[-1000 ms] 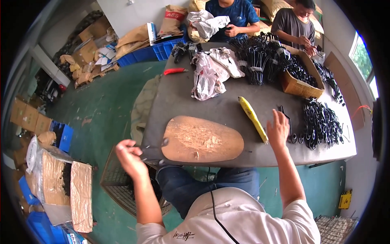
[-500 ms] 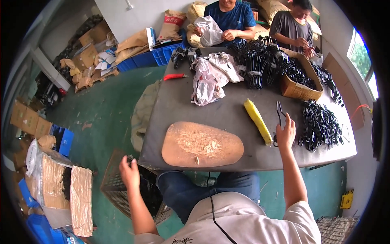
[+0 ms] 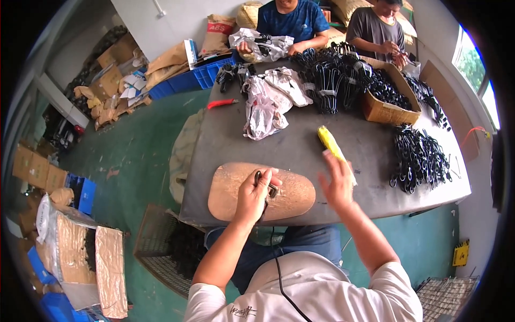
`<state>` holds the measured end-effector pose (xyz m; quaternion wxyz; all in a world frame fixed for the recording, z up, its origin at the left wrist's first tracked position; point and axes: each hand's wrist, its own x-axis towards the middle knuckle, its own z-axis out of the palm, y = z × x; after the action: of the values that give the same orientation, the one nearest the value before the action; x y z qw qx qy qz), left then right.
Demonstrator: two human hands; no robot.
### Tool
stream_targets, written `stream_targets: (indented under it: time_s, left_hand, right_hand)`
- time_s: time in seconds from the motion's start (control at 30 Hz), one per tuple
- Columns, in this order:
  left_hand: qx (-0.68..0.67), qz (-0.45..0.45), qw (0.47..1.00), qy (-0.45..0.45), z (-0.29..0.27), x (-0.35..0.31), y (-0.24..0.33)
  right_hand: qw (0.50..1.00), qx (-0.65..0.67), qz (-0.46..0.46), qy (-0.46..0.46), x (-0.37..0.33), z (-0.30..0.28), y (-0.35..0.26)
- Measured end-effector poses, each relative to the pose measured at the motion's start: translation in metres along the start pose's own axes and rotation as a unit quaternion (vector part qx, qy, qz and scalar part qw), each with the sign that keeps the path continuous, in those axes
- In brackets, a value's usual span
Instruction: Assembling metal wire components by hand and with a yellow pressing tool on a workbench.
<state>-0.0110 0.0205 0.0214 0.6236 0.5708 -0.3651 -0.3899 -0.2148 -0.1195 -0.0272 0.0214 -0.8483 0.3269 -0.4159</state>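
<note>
My left hand (image 3: 252, 199) is closed round a dark, looped black piece (image 3: 271, 191), held above a worn wooden board (image 3: 228, 196) at the table's near edge. The fingers hide part of this piece, so its exact kind cannot be told. My right hand (image 3: 339, 185), fingers spread, is just right of the board and partly covers a long yellow wrapped bundle (image 3: 328, 140). Nothing shows in that hand. Farther right lies a heap of black looped pieces (image 3: 421, 161).
A grey table (image 3: 214, 145) bears crumpled plastic bags (image 3: 263, 110), a red-handled tool (image 3: 222, 103), bundled black pieces (image 3: 327, 80) and a filled cardboard box (image 3: 389, 112). Two people sit at the far side, one handling a bag. A mesh basket (image 3: 153, 241) stands on the floor, left.
My left hand has come up from beside the basket to the board, now with a black piece. My right hand has moved left; the black two-pronged piece by it no longer shows.
</note>
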Motion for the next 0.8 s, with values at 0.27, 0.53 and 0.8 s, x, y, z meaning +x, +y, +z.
stream_targets:
  time_s: [0.27, 0.53, 0.8]
  left_hand:
    - [0.034, 0.012, 0.995, -0.089, 0.006, 0.029, -0.012]
    - [0.216, 0.149, 0.965, 0.005, -0.018, 0.015, -0.002]
    - [0.394, 0.201, 0.896, 0.020, -0.024, 0.016, 0.004]
  right_hand:
    - [0.955, -0.154, 0.154, -0.202, -0.027, 0.031, 0.112]
    - [0.479, 0.648, 0.569, -0.164, -0.056, -0.021, 0.025]
    - [0.765, 0.495, 0.361, -0.197, -0.002, -0.091, -0.059]
